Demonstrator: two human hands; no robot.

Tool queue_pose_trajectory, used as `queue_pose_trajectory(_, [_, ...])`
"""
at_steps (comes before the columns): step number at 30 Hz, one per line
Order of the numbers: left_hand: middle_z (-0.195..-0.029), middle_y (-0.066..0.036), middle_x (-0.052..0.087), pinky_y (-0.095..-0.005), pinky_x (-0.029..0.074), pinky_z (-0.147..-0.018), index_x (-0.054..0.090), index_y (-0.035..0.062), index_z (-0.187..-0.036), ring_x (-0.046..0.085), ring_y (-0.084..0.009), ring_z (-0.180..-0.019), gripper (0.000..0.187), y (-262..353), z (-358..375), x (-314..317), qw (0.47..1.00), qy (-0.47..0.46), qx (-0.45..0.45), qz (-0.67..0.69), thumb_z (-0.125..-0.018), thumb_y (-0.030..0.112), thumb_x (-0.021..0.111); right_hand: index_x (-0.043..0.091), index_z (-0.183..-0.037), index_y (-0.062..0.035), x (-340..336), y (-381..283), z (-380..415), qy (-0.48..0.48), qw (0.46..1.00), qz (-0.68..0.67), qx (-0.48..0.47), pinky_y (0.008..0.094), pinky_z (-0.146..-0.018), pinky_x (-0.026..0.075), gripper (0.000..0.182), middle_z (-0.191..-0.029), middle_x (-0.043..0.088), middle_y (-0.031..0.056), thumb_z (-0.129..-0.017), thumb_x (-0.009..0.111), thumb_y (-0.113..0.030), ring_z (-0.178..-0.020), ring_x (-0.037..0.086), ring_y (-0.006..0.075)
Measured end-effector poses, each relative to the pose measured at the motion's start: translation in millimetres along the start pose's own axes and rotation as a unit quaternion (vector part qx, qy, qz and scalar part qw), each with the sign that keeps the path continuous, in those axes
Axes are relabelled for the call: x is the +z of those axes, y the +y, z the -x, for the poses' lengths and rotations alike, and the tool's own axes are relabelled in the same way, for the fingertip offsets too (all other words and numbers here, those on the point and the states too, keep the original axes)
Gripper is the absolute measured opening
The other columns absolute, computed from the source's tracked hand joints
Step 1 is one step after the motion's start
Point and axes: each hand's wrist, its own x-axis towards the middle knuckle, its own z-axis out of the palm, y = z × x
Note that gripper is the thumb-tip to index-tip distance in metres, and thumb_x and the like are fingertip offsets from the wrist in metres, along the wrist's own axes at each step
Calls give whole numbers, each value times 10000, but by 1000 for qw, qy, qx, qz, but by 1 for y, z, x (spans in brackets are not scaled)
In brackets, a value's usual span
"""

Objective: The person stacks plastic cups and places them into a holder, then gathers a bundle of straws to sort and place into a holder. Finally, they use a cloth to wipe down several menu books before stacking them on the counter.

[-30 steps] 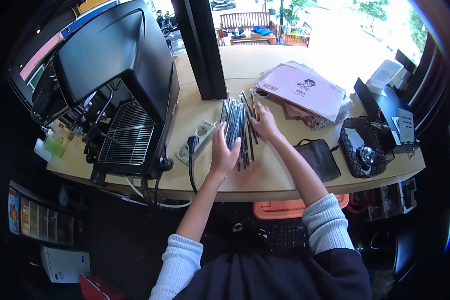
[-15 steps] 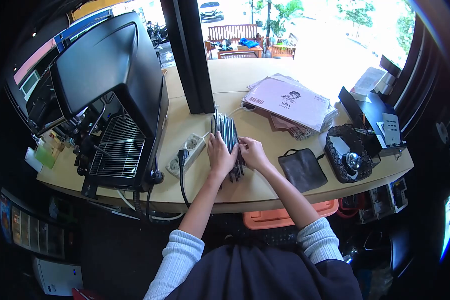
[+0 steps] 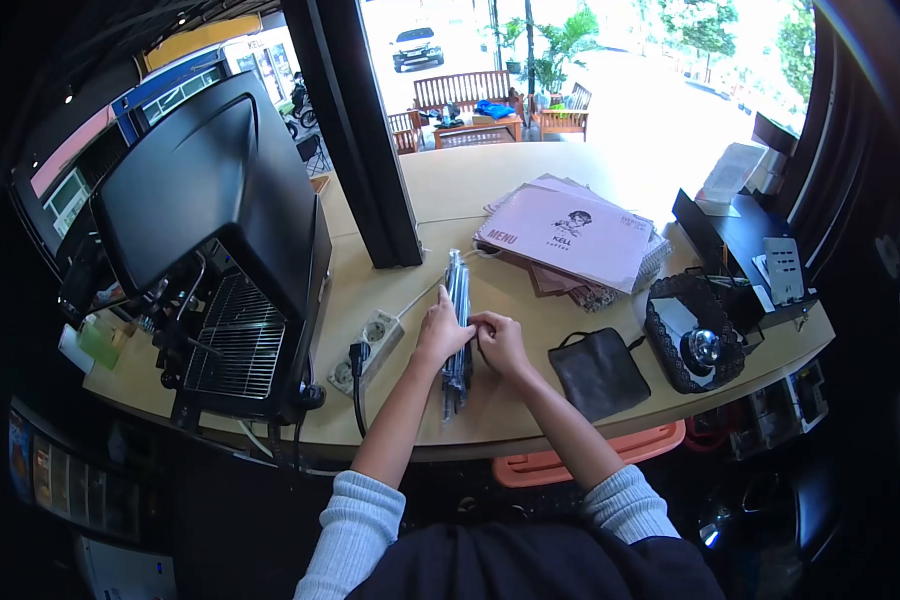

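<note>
A bundle of long, thin, dark sticks with shiny clear wrapping (image 3: 457, 375), which look like wrapped straws, lies lengthwise on the counter. My left hand (image 3: 442, 330) is wrapped over its left side, the index finger pointing up along it and the thumb across the top. On the right side, my right hand (image 3: 500, 343) is closed, with curled fingers and thumb pressed against the bundle near my left thumb. My fingers hide its middle. Close to my right hand lies a dark flat pouch (image 3: 600, 375) with a strap. A white power strip (image 3: 368, 350) with a black plug sits left of my left hand.
A black espresso machine (image 3: 195, 230) stands at the left. Behind the hands rises a dark post (image 3: 360, 140). Pink menus (image 3: 570, 235) are stacked at the back right. Further right are a black lacy basket (image 3: 660, 345) holding a silver bell (image 3: 703, 345) and a black box (image 3: 735, 245).
The straws, spread wider before, are now gathered into a narrower bundle between my hands. My right hand's fingers have curled in more. The camera view has shifted slightly.
</note>
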Motion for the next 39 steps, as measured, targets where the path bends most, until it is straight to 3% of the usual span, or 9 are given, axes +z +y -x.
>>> queue_pose_trajectory(2, [-966,-286,580,-385,470,-838,271,-123,-1254,581,-377,-925,888,3,-3,3,996,46,63,-37,-578,197,751,609,-906,48,2,1,0,19,999,-40,-1,243,-606,461,186,-762,651,130,-778,475,27,-666,603,129])
queue_pose_trajectory(7, [-937,-250,606,-380,478,-791,549,-44,-995,601,-336,-899,561,8,-16,-2,998,-25,21,-59,-559,238,760,537,-904,32,2,1,1,37,996,-79,10,243,-575,458,174,-748,624,105,-763,444,72,-648,592,117])
queue_pose_trajectory(10, [-940,-275,596,-385,483,-812,545,-75,-947,584,-371,-930,567,4,-20,-7,995,-101,6,-19,-534,250,757,516,-886,23,-1,-3,0,41,990,-132,34,241,-554,458,151,-705,597,77,-763,444,71,-635,580,103])
queue_pose_trajectory(19, [-850,-243,622,-377,491,-753,590,-53,-823,618,-336,-845,425,-12,-8,10,995,-78,16,62,-556,249,727,508,-864,11,-1,4,-6,104,991,-55,-64,257,-557,456,138,-697,589,83,-736,489,58,-618,563,117])
queue_pose_trajectory(21, [-776,-219,630,-376,493,-719,591,-42,-792,633,-313,-788,366,-13,4,17,993,45,35,105,-590,239,709,509,-863,8,-5,4,-6,123,990,-45,-53,265,-572,458,134,-702,587,89,-738,503,55,-621,562,129])
queue_pose_trajectory(26, [-604,-116,619,-327,501,-557,571,-11,-769,625,-216,-534,258,3,-5,-12,976,116,81,168,-660,196,678,514,-869,5,-9,0,-7,138,988,-59,-28,264,-555,449,111,-699,580,86,-761,530,28,-586,549,134])
queue_pose_trajectory(30, [-568,-11,540,-260,421,-462,516,21,-752,516,-85,-475,133,43,-8,-44,854,240,220,405,-734,88,630,513,-863,-1,-8,1,-7,137,988,-69,-26,239,-536,435,83,-696,573,63,-785,521,24,-591,529,100])
queue_pose_trajectory(33, [-586,2,528,-251,408,-472,519,33,-741,495,-65,-496,125,55,1,-43,828,286,229,424,-743,88,632,512,-859,-1,-8,1,-7,134,989,-50,-38,238,-534,431,84,-689,571,66,-781,527,27,-582,525,101])
queue_pose_trajectory(39, [-583,3,545,-246,427,-511,536,20,-730,520,-68,-517,134,18,13,13,874,218,192,390,-757,111,631,517,-861,4,-11,2,-6,132,989,-44,-48,239,-532,426,90,-681,568,78,-776,537,25,-577,524,103])
